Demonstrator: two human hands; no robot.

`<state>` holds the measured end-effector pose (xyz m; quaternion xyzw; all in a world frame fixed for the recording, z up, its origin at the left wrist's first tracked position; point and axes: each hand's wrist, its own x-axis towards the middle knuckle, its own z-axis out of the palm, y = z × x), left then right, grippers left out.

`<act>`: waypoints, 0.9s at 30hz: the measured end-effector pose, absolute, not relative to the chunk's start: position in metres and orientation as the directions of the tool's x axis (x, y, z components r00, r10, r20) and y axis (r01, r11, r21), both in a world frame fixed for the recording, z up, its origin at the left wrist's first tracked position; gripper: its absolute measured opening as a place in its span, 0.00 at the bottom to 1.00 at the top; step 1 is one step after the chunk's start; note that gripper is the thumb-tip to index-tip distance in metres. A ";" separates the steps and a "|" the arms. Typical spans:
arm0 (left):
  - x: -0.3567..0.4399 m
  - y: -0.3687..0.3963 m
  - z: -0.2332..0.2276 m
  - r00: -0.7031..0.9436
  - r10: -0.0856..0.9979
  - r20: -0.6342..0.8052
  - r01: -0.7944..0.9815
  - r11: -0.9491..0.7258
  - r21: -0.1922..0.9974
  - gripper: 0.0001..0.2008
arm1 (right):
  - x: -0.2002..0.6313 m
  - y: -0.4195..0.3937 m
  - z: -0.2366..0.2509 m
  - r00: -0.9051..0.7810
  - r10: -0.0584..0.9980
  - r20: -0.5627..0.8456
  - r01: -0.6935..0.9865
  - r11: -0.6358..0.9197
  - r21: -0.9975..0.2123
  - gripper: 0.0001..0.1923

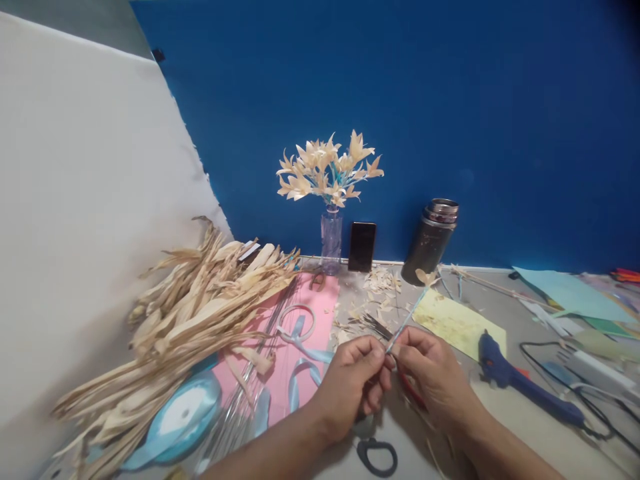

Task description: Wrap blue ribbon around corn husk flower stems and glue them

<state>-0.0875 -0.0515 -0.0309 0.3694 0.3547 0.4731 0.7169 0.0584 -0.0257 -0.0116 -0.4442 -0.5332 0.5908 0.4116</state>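
Between my two hands is a thin flower stem (404,325) wrapped in light blue ribbon, tilted up to the right, with a pale dried-husk flower (427,277) at its far tip. My left hand (357,373) pinches the stem's lower end. Close beside it, my right hand (425,367) grips the same stem between thumb and fingers. Below the hands lie scissors, with one dark handle loop (377,457) showing; a red-handled tool (413,392) is partly hidden behind my right hand. Farther back, a clear vase (331,241) holds several similar husk flowers (327,167).
Dried corn husks (200,300) pile up at left, beside a blue ribbon roll (183,417), thin wires (235,413) and pink paper (315,313). A blue glue gun (530,387) with cables lies right. Behind stand a phone (361,247) and a dark flask (430,243) against the blue wall.
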 end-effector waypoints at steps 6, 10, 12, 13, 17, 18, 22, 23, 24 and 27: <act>-0.090 -0.050 -0.032 0.308 0.930 -0.201 -0.396 0.317 0.861 0.20 | 0.064 -0.022 -0.019 -0.233 0.971 -0.045 0.027 -0.040 -0.999 0.11; -0.090 -0.050 -0.031 0.281 0.934 -0.220 -0.399 0.322 0.859 0.19 | 0.064 -0.021 -0.016 -0.212 0.975 -0.058 0.053 -0.048 -0.997 0.12; -0.091 -0.049 -0.029 0.280 0.929 -0.242 -0.406 0.343 0.847 0.19 | 0.063 -0.021 -0.016 -0.211 0.975 -0.063 0.071 -0.049 -0.996 0.11; -0.091 -0.049 -0.028 0.284 0.925 -0.254 -0.415 0.358 0.837 0.19 | 0.063 -0.021 -0.016 -0.214 0.975 -0.066 0.079 -0.050 -0.996 0.11; -0.093 -0.046 -0.027 0.331 0.906 -0.264 -0.463 0.400 0.791 0.18 | 0.062 -0.020 -0.017 -0.238 0.969 -0.066 0.085 -0.047 -0.995 0.11; -0.094 -0.046 -0.028 0.346 0.902 -0.260 -0.470 0.406 0.784 0.18 | 0.061 -0.020 -0.017 -0.245 0.967 -0.066 0.086 -0.046 -0.995 0.11; -0.097 -0.043 -0.030 0.366 0.893 -0.261 -0.488 0.423 0.764 0.17 | 0.061 -0.020 -0.014 -0.241 0.969 -0.056 0.111 -0.030 -0.993 0.11; -0.097 -0.043 -0.030 0.362 0.894 -0.263 -0.491 0.423 0.762 0.17 | 0.061 -0.020 -0.013 -0.234 0.971 -0.055 0.121 -0.027 -0.992 0.12; -0.097 -0.042 -0.030 0.357 0.896 -0.263 -0.493 0.420 0.762 0.16 | 0.061 -0.020 -0.012 -0.228 0.972 -0.053 0.130 -0.023 -0.991 0.12; -0.096 -0.042 -0.030 0.308 0.917 -0.252 -0.486 0.380 0.787 0.15 | 0.061 -0.022 -0.010 -0.211 0.977 -0.032 0.146 -0.001 -0.989 0.12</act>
